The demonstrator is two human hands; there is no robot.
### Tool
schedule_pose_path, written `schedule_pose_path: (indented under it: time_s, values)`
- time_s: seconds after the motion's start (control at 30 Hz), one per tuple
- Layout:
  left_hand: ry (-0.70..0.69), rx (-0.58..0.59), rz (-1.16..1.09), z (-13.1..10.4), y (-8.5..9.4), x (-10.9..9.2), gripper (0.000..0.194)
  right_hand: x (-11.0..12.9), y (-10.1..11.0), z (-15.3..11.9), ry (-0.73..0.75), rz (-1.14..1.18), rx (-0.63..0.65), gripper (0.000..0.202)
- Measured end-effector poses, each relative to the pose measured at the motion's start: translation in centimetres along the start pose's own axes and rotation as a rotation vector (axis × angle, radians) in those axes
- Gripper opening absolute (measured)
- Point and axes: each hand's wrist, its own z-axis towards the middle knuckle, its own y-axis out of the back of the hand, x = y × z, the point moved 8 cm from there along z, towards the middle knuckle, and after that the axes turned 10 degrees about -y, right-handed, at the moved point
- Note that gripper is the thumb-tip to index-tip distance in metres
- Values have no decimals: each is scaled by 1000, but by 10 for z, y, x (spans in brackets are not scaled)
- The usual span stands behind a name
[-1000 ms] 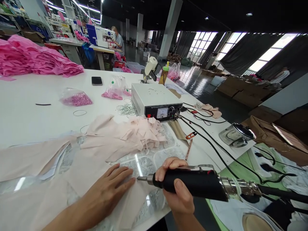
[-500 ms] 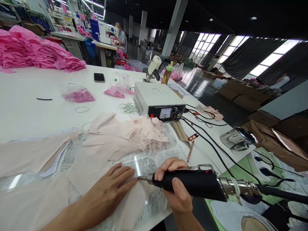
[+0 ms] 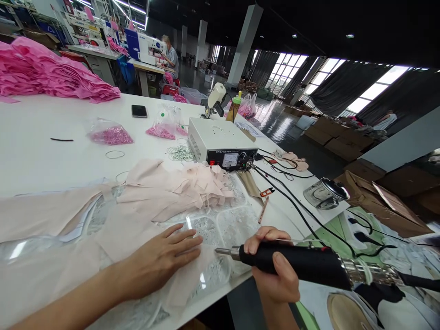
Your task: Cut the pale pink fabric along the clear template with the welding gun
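My left hand (image 3: 168, 256) lies flat, fingers stretched out, on a pale pink piece of fabric (image 3: 120, 233). Under the fabric is a clear plastic template (image 3: 237, 224) on the white table. My right hand (image 3: 275, 266) is wrapped round a black handheld ultrasonic cutter (image 3: 295, 263), held nearly level. Its metal tip points left, just right of my left fingertips and by the fabric's edge; whether it touches cannot be made out. A cable runs from the cutter's back end. Beyond my hands lies a heap of pale pink fabric pieces (image 3: 202, 183).
A control box (image 3: 220, 142) with black cables stands behind the heap. Small scissors (image 3: 267, 192), a pencil-like stick (image 3: 263, 210) and a lidded glass jar (image 3: 325, 192) are to the right. Bags of pink bits (image 3: 110, 133), a phone (image 3: 139, 111) and pink fabric (image 3: 51, 68) lie further back. A person (image 3: 171, 55) sits at a sewing machine.
My right hand has drawn the cutter to the right, leaving a gap between its tip and my left fingers. My left hand has shifted slightly right, and the view has turned a little.
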Motion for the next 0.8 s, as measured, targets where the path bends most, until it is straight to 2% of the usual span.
schedule_pose_path:
  time_s: [0.1,0.2,0.33,0.43,0.63,0.8]
  values:
    - [-44,31,-18,11,0,2,41,3,11,-5,19,-11,-35,14]
    - [35,12,26,11,-5,12,40,7,20,-9,48,-8,-84,14]
    - [223,-64,115,-5,-8,27,39,14,25,-15,86,22,-100,16]
    - [286,-94,132,-23,0,27,42,15,22,-18,111,32,-68,17]
    - [245,-75,112,-45,18,8,36,5,10,-16,138,60,-76,18]
    - [143,-24,95,-39,11,3,38,-4,2,-7,169,49,-121,18]
